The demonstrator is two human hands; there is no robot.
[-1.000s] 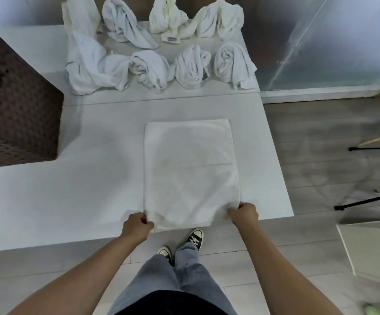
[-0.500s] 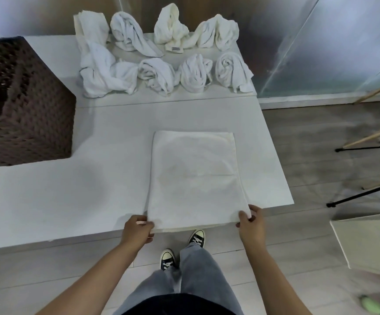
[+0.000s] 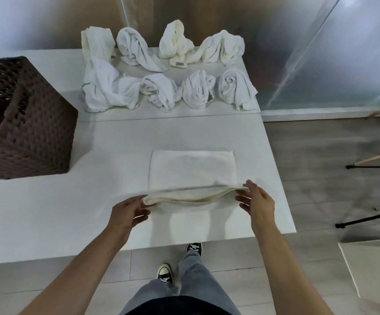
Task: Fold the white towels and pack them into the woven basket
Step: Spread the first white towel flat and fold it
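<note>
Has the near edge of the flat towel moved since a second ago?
Yes. Both hands, left hand and right hand, have lifted the towel's near edge off the table and carried it away from the table's front edge.

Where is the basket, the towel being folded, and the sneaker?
woven basket (image 3: 37,142), head view, its near side wall.
towel being folded (image 3: 192,170), head view, its flat top.
sneaker (image 3: 165,271), head view, the toe cap.

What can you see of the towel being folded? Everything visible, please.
The towel being folded is white terry-like cloth with a faint cream tint, lying flat on the white table near its front right. Its far part forms a neat rectangle; the near edge is lifted and doubled, showing layered hems. The left hand pinches the near-left corner, the right hand the near-right corner. Nothing else touches it.
</note>
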